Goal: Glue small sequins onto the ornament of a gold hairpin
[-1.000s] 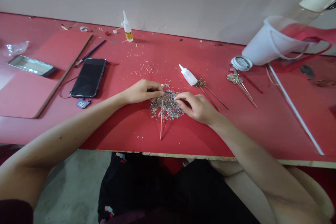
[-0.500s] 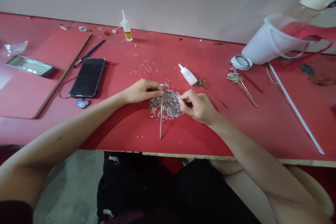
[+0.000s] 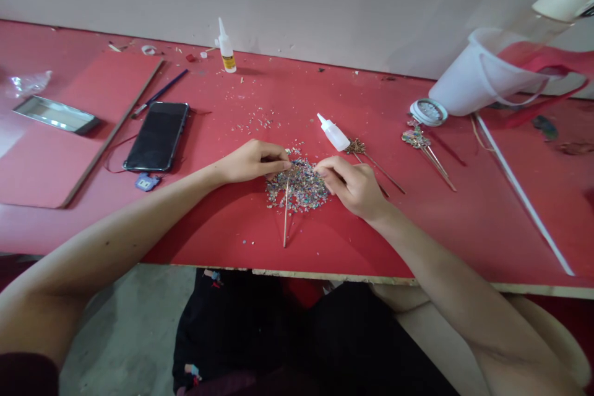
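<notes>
Compared with a second ago, the right hand [image 3: 353, 187] has drawn a little to the right off the heap of coloured flakes [image 3: 304, 189], while the left hand [image 3: 253, 162] has stayed where it was. From where I'm standing, the left fingers look closed together on the upper end of a thin gold-coloured pin [image 3: 286, 213] — its shaft slants down over the flakes and runs toward the near edge of the red tabletop [image 3: 223, 223]. What sits under those fingertips is mostly hidden from me.

On the other side, the right thumb and forefinger are near each other at the right edge of the heap; I can't tell whether a flake is pinched between them.

Just beyond that hand, a white nozzle bottle [image 3: 335, 136] lies on its side against the openwork head of a hairpin [image 3: 356, 146], whose prongs reach back past the knuckles. Farther right lies a hairpin with a coloured head [image 3: 415, 137], just below a small round container [image 3: 429, 112] beside a white bucket [image 3: 473, 77]. Off to the left rests a dark phone [image 3: 158, 137] — a paintbrush [image 3: 160, 94] lies just behind it.
</notes>
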Motion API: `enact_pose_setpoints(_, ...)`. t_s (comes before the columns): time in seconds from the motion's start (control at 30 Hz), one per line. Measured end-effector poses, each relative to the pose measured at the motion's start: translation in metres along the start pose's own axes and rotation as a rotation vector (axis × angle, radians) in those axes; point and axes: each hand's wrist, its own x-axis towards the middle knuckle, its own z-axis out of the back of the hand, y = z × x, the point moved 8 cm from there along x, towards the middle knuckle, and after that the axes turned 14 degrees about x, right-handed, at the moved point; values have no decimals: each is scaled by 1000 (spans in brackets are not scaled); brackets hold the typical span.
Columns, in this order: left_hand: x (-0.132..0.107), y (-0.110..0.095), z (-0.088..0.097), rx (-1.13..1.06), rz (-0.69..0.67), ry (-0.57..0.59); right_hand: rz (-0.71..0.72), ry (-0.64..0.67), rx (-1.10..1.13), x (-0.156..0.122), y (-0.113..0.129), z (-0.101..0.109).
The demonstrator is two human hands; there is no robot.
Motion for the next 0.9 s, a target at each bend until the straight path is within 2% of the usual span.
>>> enact_pose_setpoints(0.1,0,0,0,-8,-4,-3,-56,-108,16,-1,-5,8)
enact_pose_setpoints(0.17,0,0,0,-10,-7,-2,-73,-133,27,-1,-6,10)
enact_pose_setpoints(0.47,1,0,0,11,5,-4,-155,39,-32,2,-21,-2)
enact_pose_setpoints(0.73,1,0,0,13,-12,-6,-234,-1,-10,1,-24,2)
enact_pose_setpoints(0.9,1,1,-1,9,-2,0,-178,39,-100,3,-18,-2)
